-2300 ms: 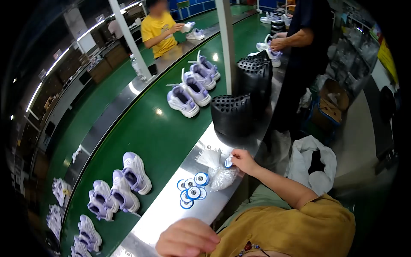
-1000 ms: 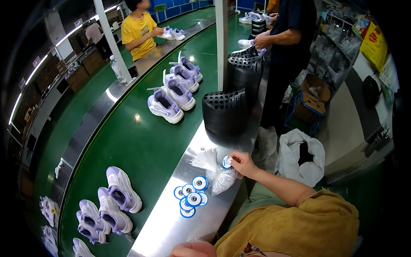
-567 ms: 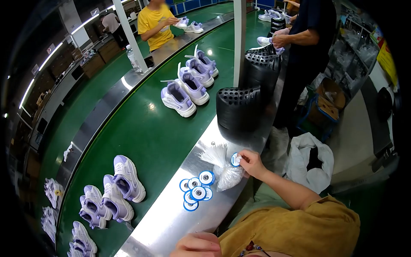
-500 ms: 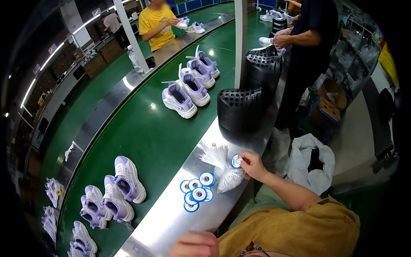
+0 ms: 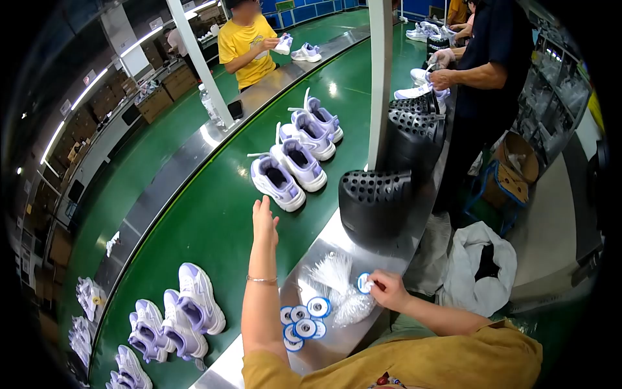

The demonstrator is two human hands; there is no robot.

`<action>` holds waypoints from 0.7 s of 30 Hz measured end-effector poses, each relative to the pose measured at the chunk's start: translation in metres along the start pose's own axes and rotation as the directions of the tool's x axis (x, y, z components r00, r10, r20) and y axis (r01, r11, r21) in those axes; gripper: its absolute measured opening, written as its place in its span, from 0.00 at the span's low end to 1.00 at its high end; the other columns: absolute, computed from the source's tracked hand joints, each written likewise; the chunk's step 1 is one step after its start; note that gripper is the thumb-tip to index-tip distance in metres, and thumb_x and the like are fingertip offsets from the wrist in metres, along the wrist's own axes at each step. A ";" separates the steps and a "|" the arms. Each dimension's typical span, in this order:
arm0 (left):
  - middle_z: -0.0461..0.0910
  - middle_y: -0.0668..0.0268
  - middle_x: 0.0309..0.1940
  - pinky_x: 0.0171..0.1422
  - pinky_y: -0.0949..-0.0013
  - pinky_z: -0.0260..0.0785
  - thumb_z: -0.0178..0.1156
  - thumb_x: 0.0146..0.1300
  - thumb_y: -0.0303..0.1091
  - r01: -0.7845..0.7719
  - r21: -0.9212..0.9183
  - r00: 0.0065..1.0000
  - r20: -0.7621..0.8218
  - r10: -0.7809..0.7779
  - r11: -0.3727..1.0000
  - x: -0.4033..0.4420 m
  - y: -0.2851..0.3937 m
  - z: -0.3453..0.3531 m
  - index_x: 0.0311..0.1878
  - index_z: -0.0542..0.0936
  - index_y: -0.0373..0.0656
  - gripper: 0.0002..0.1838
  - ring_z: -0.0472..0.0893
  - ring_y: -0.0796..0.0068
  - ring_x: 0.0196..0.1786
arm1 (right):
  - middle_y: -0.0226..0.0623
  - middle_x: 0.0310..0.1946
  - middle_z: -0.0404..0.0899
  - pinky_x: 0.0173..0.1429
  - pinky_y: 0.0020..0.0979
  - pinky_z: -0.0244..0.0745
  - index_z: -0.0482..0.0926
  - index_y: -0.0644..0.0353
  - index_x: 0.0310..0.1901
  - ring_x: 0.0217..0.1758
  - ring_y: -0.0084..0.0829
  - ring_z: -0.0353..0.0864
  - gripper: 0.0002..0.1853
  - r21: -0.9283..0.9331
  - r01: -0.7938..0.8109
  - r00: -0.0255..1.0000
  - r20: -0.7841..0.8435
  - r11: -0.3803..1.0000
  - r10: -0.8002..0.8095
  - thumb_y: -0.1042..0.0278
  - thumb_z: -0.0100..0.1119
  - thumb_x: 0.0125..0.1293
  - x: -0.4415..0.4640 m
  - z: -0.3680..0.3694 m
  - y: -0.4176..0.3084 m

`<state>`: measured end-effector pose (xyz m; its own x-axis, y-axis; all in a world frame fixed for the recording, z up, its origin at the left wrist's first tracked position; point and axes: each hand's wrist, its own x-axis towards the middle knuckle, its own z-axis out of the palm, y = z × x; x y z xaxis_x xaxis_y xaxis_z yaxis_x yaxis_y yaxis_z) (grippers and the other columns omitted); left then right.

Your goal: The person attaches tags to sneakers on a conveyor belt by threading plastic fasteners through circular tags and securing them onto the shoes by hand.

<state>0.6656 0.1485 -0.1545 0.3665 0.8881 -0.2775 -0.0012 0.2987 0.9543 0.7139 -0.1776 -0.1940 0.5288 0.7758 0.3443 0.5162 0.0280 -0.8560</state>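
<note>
My left hand (image 5: 264, 222) reaches out over the green conveyor belt, fingers stretched, holding nothing. Its fingertips are close to the nearest purple-and-white sneaker (image 5: 275, 183); whether they touch I cannot tell. Behind that sneaker stand several more in a row. Over the metal ledge (image 5: 253, 347), my right hand (image 5: 389, 290) pinches a round blue-and-white tag (image 5: 364, 283). Beside it lies a clear bag (image 5: 353, 306) with a bundle of thin white plastic strands (image 5: 334, 272) fanning out. Several more round tags (image 5: 304, 329) lie on the ledge to the left.
Black perforated molds (image 5: 376, 204) line the ledge ahead, beside a white post (image 5: 380, 84). More sneakers (image 5: 197, 298) stand at lower left. A person in dark clothes (image 5: 489, 78) handles a shoe; another in yellow (image 5: 246, 48) works opposite. A white sack (image 5: 479, 266) stands at right.
My left hand has swung forward from the lower edge toward the row of sneakers. My right hand still pinches the tag. The whole view has shifted slightly, with things now lower.
</note>
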 end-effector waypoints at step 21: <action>0.56 0.52 0.68 0.70 0.67 0.50 0.54 0.61 0.28 -0.089 0.033 0.766 0.641 0.048 0.995 0.199 -0.042 0.269 0.68 0.55 0.38 0.32 0.58 0.63 0.69 | 0.42 0.25 0.74 0.26 0.32 0.71 0.76 0.67 0.34 0.24 0.37 0.77 0.09 0.127 0.079 0.994 0.064 0.989 -0.088 0.78 0.60 0.49 -0.003 -0.011 0.023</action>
<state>0.9886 0.2188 -0.2198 0.8769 0.4709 -0.0964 -0.0032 0.2064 0.9785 0.7315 -0.1866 -0.2103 0.4370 0.8093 0.3926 0.4668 0.1690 -0.8681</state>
